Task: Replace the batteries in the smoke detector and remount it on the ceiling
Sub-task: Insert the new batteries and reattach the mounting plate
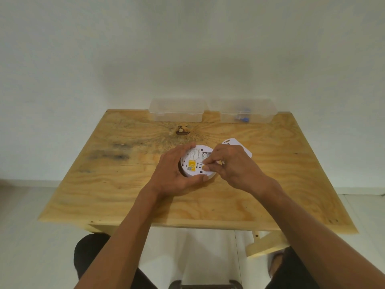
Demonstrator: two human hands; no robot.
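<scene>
- Both hands are on the job: left hand [174,174] is wrapped around the smoke detector [196,161], fingers curled over its far edge and thumb along the near rim, pinning it to the table [125,184] just above the middle of the frame. Right hand [231,165] has thumb and forefinger pinched together over the right side of the detector's back. Can't tell whether they've actually got hold of anything.
- Detector is lying back side up, so you see the yellow sticker [192,164] and the printed label.
- My guess at the step: working at the battery slot, either prying a cell out or seating one. To do it well, I'd keep that left hand clamped so the body can't spin, lift from one end of the cell rather than yanking, and check polarity marks before pushing anything in.
- Just beside it, up and to the right, a white mounting plate [237,143] peeks out from behind the right hand. Most of it is covered.
- Further out, along the far edge of the table, sit two clear plastic boxes: the left box [177,111] looks empty, the right box [245,111] has some small blue bits [242,118] inside. Could be batteries, but too blurry to call.
- Hidden stuff: the battery slot itself is under the right fingers, and no battery is plainly visible anywhere. Label text is unreadable.
</scene>
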